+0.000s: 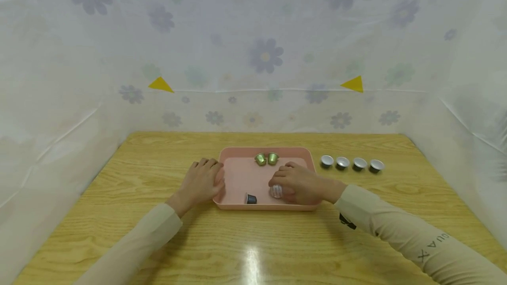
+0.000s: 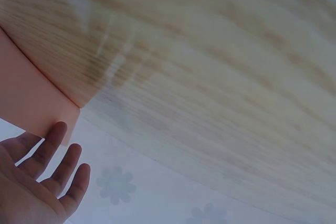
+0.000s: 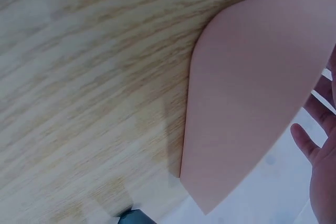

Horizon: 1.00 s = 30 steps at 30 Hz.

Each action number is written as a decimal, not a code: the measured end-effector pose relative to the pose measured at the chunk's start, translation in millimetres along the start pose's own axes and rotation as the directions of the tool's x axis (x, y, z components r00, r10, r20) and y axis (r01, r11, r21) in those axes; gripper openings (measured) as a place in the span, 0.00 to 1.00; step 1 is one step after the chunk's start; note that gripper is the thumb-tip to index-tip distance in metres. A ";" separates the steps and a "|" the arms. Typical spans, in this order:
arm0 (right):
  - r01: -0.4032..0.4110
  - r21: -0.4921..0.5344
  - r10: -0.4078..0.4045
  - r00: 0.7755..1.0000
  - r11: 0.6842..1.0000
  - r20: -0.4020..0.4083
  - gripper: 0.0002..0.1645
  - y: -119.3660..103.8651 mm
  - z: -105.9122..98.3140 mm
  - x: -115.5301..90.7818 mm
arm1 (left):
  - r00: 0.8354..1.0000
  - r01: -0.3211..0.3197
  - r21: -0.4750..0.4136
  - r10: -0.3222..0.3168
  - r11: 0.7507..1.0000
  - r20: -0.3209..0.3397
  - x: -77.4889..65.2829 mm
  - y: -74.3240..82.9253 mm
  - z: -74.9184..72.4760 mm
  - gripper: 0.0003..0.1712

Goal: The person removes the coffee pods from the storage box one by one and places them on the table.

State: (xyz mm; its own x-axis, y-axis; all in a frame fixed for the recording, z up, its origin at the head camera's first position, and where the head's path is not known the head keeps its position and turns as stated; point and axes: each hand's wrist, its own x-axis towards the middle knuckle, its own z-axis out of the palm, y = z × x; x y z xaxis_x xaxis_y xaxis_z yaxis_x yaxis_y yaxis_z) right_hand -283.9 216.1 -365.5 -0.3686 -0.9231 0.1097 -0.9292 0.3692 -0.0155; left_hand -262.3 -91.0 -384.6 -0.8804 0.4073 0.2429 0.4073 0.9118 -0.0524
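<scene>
While the left hand (image 1: 201, 181), fingers relaxed and slightly spread, touches the left rim of the tray (image 1: 239, 177), the right hand (image 1: 299, 183) curls its fingers round a pale pod (image 1: 277, 191) over the tray's right near part. 2 green pods (image 1: 273, 158) lie by the far wall, 1 dark pod (image 1: 251, 199) lies sideways by the near wall, and 4 lidded pods (image 1: 342, 163) stand on the table (image 1: 253, 236), right of the tray.

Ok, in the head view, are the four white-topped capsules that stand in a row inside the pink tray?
No, the four white-topped capsules stand on the wooden table, right of the pink tray.
</scene>
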 end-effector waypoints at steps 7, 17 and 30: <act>-0.009 0.008 0.009 0.999 1.000 -0.043 0.24 7.5 2.9 -4.5 | 1.000 0.002 0.000 -0.002 1.000 0.009 0.8 -0.1 0.2 0.24; -0.026 -0.018 0.025 0.998 0.999 -0.058 0.22 14.6 -0.9 -12.5 | 1.000 0.010 0.001 -0.010 1.000 0.019 0.8 0.1 1.5 0.23; -0.119 -0.018 0.116 0.986 0.993 -0.120 0.23 21.5 -8.5 -27.5 | 1.000 0.013 -0.008 -0.012 1.000 0.008 -0.6 0.5 0.0 0.22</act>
State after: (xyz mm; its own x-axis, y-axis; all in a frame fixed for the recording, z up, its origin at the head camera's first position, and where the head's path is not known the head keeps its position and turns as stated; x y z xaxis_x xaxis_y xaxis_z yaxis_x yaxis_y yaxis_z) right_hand -293.5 250.3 -360.4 -0.4685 -0.8542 0.2254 -0.8779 0.4787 -0.0105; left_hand -261.6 -90.9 -384.8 -0.8873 0.3963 0.2358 0.3981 0.9164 -0.0418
